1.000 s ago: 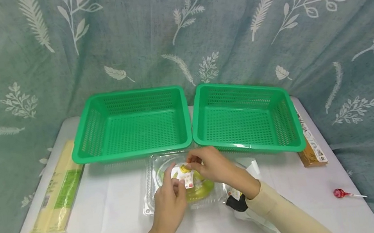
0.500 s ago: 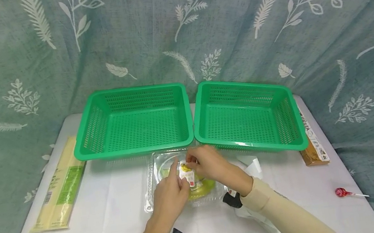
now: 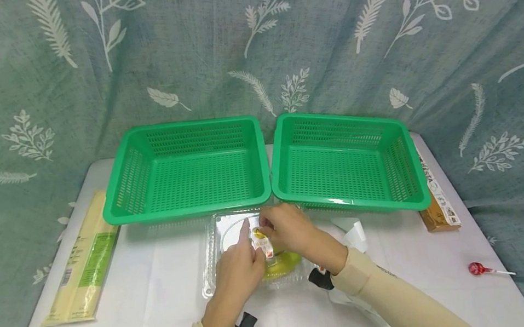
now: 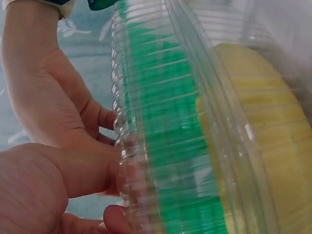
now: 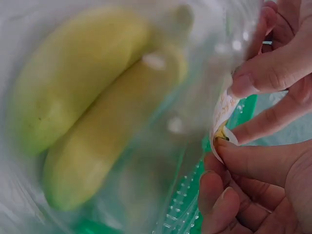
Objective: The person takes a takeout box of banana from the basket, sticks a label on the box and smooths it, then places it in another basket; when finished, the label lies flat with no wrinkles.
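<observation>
In the head view, a clear plastic clamshell box [image 3: 210,281] lies in front of the baskets, with bananas [image 5: 112,141] showing through its wall in the right wrist view. A white sticker [image 3: 264,249] with a banana picture is on its lid. Thumb and fingers of my right hand [image 3: 290,229] pinch the sticker's top corner, which curls up in the right wrist view. My left hand [image 3: 238,269] is over the lid with the index finger straight and the thumb touching the sticker. The sticker's underside is mostly hidden.
Two green plastic baskets [image 3: 189,213] [image 3: 352,206] stand behind the box. A long pasta packet [image 3: 81,264] lies at the left, a pasta box [image 3: 439,212] at the right. A red lollipop [image 3: 477,269] is near the right edge. White sheeting [image 3: 355,237] lies under my right forearm.
My left index finger has straightened forward along the sticker, and the left hand has turned over the lid. The right hand keeps its pinch; the sticker's top now curls more.
</observation>
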The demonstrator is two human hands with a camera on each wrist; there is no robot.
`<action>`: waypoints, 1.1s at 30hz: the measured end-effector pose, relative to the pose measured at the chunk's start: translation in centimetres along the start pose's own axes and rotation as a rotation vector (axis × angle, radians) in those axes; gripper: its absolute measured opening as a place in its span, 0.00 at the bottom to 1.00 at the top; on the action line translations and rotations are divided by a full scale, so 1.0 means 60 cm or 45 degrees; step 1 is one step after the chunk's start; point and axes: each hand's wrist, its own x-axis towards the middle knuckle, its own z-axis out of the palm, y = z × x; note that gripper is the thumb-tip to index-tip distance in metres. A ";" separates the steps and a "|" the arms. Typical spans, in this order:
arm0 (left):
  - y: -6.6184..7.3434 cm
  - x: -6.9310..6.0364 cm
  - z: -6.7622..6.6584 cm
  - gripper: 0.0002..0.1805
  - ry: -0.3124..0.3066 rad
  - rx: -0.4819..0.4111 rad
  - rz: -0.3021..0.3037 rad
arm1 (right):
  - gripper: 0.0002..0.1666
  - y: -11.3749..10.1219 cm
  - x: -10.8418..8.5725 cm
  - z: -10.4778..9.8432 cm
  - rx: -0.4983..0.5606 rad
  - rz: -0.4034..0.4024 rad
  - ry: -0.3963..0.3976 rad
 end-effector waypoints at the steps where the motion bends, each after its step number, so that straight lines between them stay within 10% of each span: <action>1: 0.000 0.000 0.000 0.37 -0.008 0.003 -0.001 | 0.07 0.000 0.000 0.002 -0.005 0.005 -0.004; 19: -0.006 0.002 -0.009 0.35 -0.075 -0.012 -0.077 | 0.05 0.006 0.005 0.007 -0.027 0.009 0.018; 28: -0.017 -0.008 -0.004 0.22 0.187 0.074 0.199 | 0.05 0.007 0.007 0.003 0.014 0.005 0.007; 33: -0.025 -0.007 -0.005 0.20 0.183 0.094 0.328 | 0.03 0.010 0.009 0.002 0.019 0.023 0.009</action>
